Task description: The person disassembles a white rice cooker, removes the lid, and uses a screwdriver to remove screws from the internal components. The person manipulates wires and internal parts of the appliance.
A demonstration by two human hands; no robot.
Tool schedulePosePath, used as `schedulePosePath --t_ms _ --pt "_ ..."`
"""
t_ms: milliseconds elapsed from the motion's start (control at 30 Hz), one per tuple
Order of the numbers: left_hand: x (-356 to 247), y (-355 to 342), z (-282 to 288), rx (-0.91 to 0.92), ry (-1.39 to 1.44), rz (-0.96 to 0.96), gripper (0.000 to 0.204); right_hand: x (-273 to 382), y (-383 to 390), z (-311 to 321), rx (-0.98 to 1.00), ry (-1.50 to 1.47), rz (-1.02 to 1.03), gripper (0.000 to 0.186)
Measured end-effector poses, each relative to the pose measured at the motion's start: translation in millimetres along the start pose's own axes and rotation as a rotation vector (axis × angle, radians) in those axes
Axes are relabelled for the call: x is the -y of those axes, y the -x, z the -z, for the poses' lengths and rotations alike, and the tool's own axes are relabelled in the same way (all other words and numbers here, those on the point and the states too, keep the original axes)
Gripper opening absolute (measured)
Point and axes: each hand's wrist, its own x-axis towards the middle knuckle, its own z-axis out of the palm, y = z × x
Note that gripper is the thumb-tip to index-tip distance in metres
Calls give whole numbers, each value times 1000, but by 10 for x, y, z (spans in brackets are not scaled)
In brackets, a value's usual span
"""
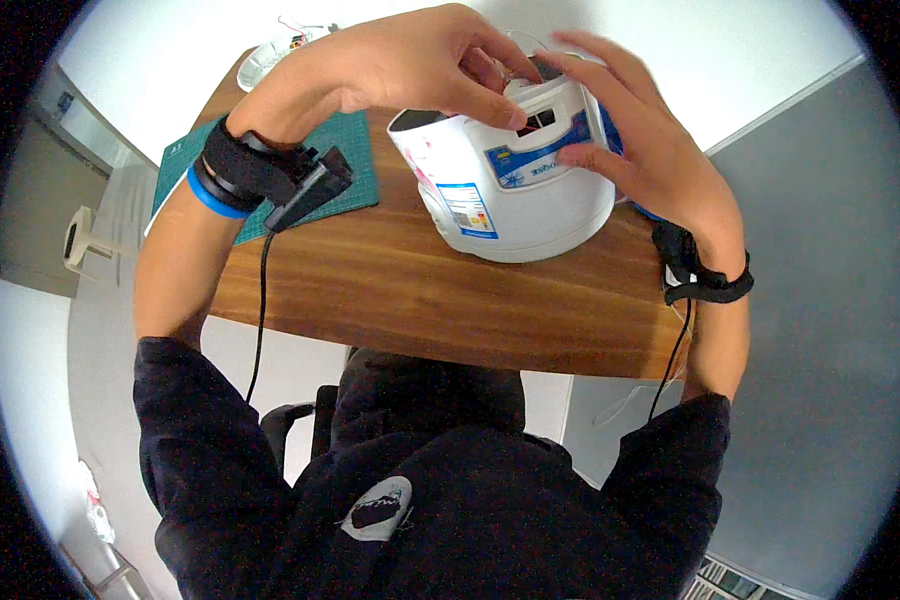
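Observation:
A white, rounded appliance housing point(540, 220), which looks like a rice cooker body, stands on the wooden table with its top open. It has a blue front panel label and a small dark rectangular opening point(536, 122). My left hand point(425, 65) bends over the rim from the left, its thumb beside that opening and its other fingers curled at the top edge. What those fingers pinch is partly hidden. From the right, my right hand point(655, 145) spans the front panel, thumb against the blue label and fingers over the rim, slightly blurred.
A green cutting mat point(345, 165) lies on the left of the wooden table point(370, 290). Behind it sits a clear dish point(262, 62) with small wired parts. Black cables point(263, 320) hang from the devices strapped to both wrists. A grey panel point(820, 250) stands at the right.

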Motion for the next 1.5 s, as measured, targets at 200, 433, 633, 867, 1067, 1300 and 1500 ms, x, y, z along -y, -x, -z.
schedulePosePath --t_ms 200,433,633,867,1067,1300,1500 --pt "287 -102 -187 -99 -238 -321 50 29 107 -217 18 37 -82 73" --pt "418 -38 -287 -157 -370 -349 51 99 160 -581 -141 82 -82 59" --pt "499 19 -343 -261 -375 -330 53 63 96 -445 -75 33 -143 28" --pt "216 84 -370 -276 -315 -249 46 -136 147 -412 -19 -253 -170 23" --pt "621 72 -424 -382 -499 -468 37 38 105 -412 22 -273 -267 24" --pt "750 47 -707 -578 -653 -595 53 -105 227 -513 -31 -301 -298 27" --pt "846 40 -771 -602 -805 -584 69 17 195 -522 -42 -88 -184 52"
